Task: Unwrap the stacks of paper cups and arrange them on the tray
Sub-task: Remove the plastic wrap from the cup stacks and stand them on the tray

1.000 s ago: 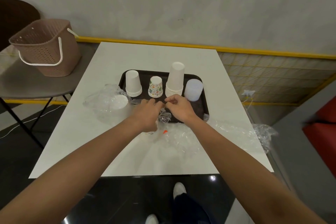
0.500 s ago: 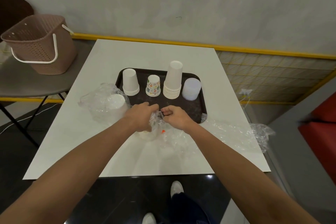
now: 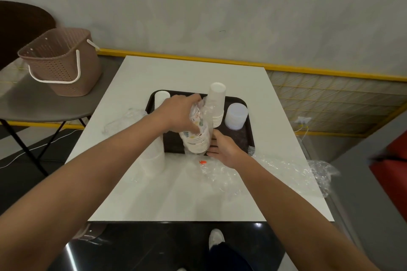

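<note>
My left hand grips the upper part of a stack of patterned paper cups, still in clear plastic, held tilted above the near edge of the dark tray. My right hand pinches the plastic wrap at the stack's rim end. On the tray stand a tall stack of white cups, a stack of translucent lids or cups at the right, and a white stack at the left, partly hidden by my left hand. A white cup stack stands on the table under my left forearm.
Crumpled clear wrappers lie on the white table at the near right, another wrapper at the left. A small orange tab lies near the tray. A brown basket sits on a side table at left.
The wrapped patterned stack has been lifted from the table up over the tray's near edge. My left hand rose with it, and my right hand shifted to the stack's rim end.
</note>
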Tool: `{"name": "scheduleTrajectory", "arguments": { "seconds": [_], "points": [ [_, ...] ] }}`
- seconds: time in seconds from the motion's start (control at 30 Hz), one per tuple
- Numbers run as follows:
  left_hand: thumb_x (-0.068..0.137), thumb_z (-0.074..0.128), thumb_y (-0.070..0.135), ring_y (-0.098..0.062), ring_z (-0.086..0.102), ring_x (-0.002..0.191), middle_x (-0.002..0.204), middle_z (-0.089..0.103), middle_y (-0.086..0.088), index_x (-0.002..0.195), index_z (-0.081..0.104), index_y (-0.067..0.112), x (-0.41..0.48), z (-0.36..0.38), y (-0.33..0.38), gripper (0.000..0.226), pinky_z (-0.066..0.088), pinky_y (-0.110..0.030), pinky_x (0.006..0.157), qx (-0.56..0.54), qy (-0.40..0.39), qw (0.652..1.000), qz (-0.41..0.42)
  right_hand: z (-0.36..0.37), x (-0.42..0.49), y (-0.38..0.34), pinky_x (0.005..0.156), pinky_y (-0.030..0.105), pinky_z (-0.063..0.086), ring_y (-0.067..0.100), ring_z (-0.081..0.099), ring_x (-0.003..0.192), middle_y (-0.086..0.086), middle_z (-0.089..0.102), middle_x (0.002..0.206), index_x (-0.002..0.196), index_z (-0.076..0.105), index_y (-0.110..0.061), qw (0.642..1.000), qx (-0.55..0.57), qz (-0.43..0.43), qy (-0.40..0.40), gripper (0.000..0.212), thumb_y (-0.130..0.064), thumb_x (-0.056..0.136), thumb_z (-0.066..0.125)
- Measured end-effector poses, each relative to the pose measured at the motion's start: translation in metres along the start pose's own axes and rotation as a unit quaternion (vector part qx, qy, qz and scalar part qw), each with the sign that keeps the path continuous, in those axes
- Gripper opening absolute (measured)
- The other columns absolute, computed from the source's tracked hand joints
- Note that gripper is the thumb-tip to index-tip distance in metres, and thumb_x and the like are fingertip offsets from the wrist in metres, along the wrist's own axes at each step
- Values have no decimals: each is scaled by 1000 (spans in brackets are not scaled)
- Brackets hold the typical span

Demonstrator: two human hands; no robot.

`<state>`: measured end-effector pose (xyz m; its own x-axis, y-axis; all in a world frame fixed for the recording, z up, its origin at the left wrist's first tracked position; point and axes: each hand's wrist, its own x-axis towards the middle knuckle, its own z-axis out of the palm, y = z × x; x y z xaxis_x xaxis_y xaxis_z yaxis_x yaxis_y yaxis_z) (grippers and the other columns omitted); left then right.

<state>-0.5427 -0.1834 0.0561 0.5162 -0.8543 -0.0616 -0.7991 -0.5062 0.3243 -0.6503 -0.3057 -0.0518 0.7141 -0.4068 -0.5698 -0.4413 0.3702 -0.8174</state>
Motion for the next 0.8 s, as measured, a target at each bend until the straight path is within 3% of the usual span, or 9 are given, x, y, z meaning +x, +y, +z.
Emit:
{"name": "scheduleTrajectory", "arguments": {
  "seconds": [0.13,0.23,0.43,0.53,0.6,0.7,0.8],
  "points": [
    [70,81,38,-18,49,85,95,51,5,113,40,24,3,-12,5,61,35,-27,66,-46,7,999,-3,2,-12,-15,79,38,55,27,62,104,10,65,115,119,59,-16,979,167,36,-110,44,-49,92,48],
    [72,80,38,-17,52,87,98,53,5,109,36,26,4,-12,5,58,37,-24,63,-95,-9,995,1,3,-21,-26,64,32,48,25,62,82,12,66,100,111,63,-15,958,207,28,-196,45,-50,94,41],
    [81,74,32,-13,54,93,110,53,6,128,37,19,6,-10,5,61,41,-12,58,-236,29,971,-15,-8,-18,-26,76,29,48,21,62,90,9,66,103,123,57,-17,950,279,32,-138,51,-52,86,55],
    [85,69,32,-12,55,99,117,54,6,132,37,18,9,-8,6,59,44,-11,63,-267,59,962,-3,-9,-20,-32,87,33,48,24,61,96,11,64,110,126,55,-15,928,334,34,-159,57,-50,83,62],
    [87,66,32,-11,56,104,124,56,4,136,38,19,12,-6,5,58,46,-12,69,-278,73,958,10,-9,-23,-36,92,38,51,28,61,104,14,61,119,131,53,-14,912,368,28,-179,58,-46,84,64],
    [92,57,37,-18,53,118,133,53,-3,143,39,25,18,0,1,55,44,-23,89,-239,115,964,22,-7,-23,-39,83,35,57,27,60,109,13,56,128,137,48,-14,893,405,8,-197,61,-41,85,65],
    [100,42,35,-18,47,129,142,50,-3,144,42,24,18,5,1,45,38,-23,99,-219,173,960,28,-5,-20,-39,87,32,51,25,58,111,12,56,129,136,48,-13,886,428,-9,-177,61,-39,84,66]
  ]
}}
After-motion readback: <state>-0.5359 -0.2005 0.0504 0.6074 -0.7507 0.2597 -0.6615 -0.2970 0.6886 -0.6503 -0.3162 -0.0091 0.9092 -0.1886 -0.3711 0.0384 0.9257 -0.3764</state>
